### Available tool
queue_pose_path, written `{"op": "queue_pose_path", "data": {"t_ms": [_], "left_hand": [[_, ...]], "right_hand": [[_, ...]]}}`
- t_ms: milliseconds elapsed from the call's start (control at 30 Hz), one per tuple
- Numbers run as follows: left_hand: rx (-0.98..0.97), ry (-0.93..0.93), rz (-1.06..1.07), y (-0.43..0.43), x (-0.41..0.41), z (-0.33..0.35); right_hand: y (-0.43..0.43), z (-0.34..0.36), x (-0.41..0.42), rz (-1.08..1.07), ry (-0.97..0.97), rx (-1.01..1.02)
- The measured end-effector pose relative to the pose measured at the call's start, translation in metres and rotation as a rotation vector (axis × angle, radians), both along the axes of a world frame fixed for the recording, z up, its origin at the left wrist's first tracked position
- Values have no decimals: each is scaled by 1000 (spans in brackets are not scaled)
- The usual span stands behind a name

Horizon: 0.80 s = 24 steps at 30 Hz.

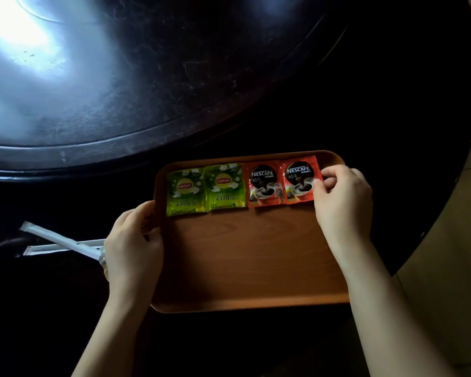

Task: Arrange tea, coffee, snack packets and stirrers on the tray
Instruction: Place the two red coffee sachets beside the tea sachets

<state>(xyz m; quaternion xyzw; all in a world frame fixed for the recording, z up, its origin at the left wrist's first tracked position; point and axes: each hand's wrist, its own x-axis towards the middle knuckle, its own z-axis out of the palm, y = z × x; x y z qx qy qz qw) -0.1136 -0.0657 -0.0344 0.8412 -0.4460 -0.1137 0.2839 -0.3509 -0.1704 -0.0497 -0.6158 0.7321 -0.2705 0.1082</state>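
Note:
A brown wooden tray [245,257] lies on the dark table. Along its far edge lie four packets in a row: two green Lipton tea packets [185,192] [225,186] on the left, then two red Nescafe coffee packets [263,183] [299,179]. My right hand [340,197] pinches the right edge of the rightmost coffee packet. My left hand [133,240] grips the tray's left rim. Two white wrapped stirrers [60,242] lie crossed on the table left of the tray, partly hidden behind my left hand. No snack packets are visible.
A large dark round turntable [147,77] with bright glare fills the table's far side. The table's curved edge [452,186] runs down the right, with pale floor beyond it.

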Motion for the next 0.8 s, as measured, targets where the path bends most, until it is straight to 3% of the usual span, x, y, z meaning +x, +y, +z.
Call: {"op": "queue_pose_path", "data": {"t_ms": [267,367,500,667,800], "left_hand": [[-77,48,-26,15,17,10],[-98,-7,11,31,39,16],[-17,-77,80,57,68,16],[123,-137,-80,65,96,2],[136,-143,-189,63,110,-1]], "right_hand": [[21,16,27,73,41,-100],[44,27,69,292,-60,-108],[74,32,135,662,-112,42],[89,37,183,976,112,279],[92,41,196,963,254,347]]}}
